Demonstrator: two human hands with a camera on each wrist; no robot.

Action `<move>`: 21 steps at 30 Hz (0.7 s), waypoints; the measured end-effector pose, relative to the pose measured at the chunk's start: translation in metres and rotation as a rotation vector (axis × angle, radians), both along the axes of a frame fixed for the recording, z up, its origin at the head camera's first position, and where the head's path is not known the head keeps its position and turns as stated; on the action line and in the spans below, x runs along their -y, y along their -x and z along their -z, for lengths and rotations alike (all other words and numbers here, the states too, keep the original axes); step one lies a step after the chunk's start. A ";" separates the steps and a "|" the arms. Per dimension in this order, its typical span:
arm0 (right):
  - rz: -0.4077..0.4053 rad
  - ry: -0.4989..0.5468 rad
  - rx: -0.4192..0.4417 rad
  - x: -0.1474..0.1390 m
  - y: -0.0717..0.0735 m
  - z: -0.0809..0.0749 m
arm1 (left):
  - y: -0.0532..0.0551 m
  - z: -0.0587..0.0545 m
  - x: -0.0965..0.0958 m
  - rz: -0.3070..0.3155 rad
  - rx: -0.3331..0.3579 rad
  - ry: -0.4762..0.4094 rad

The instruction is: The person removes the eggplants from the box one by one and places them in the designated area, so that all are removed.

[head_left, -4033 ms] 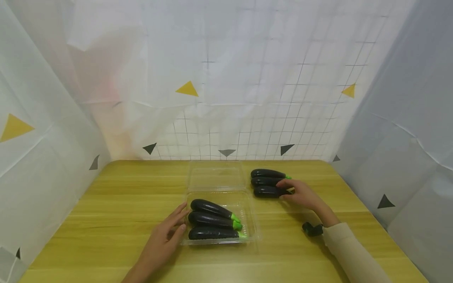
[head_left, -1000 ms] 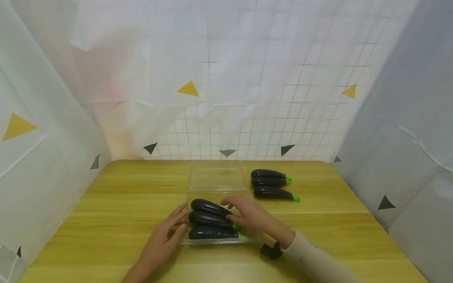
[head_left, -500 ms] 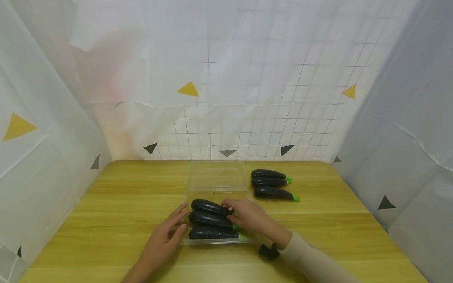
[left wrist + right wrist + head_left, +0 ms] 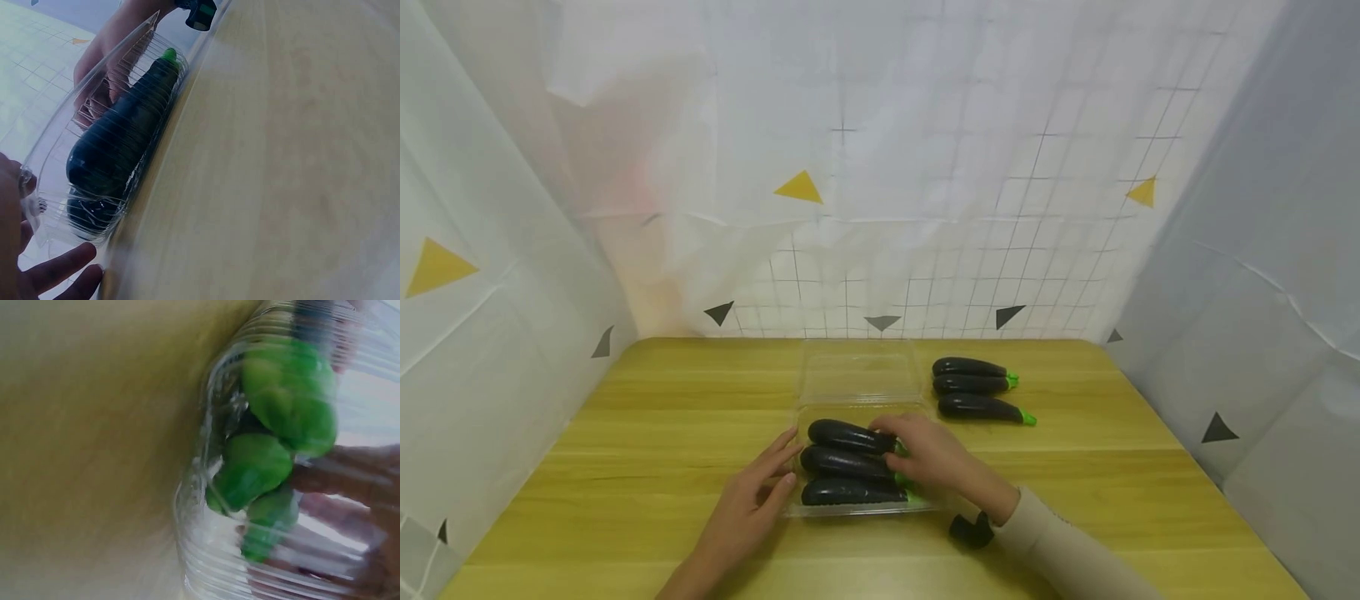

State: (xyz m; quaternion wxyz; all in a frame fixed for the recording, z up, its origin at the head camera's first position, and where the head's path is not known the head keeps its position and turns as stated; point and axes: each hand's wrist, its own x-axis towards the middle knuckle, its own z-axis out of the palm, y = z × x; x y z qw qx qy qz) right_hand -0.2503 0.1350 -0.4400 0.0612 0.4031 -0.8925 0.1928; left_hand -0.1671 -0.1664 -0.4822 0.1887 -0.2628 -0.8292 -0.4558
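In the head view, a clear plastic clamshell box point(image 4: 797, 498) holds three dark eggplants side by side, stems to the right. My right hand point(image 4: 931, 454) reaches in over the box's right side and pinches the far eggplant point(image 4: 848, 436) near its green stem. The middle eggplant point(image 4: 842, 463) and near eggplant point(image 4: 850, 492) lie beside it, their stems partly covered by the hand. My left hand point(image 4: 747, 498) rests against the box's left wall with fingers spread and relaxed. Through the clear wall, the right wrist view shows green stems point(image 4: 290, 394) bunched close together.
The box's lid point(image 4: 859, 377) lies open toward the back of the wooden table point(image 4: 685, 417). Three more eggplants point(image 4: 973, 407) lie right of the lid. A black wrist device point(image 4: 972, 530) sits under the right wrist. White sheeting point(image 4: 880, 167) encloses the back and sides.
My right hand has come from the eggplants on the table into the box. Just now the far eggplant has swung its stem end away from me and shifted slightly right. The left hand stays put.
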 end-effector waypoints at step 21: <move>-0.083 0.248 0.131 -0.008 0.005 -0.005 | -0.001 0.000 0.000 -0.015 0.007 0.007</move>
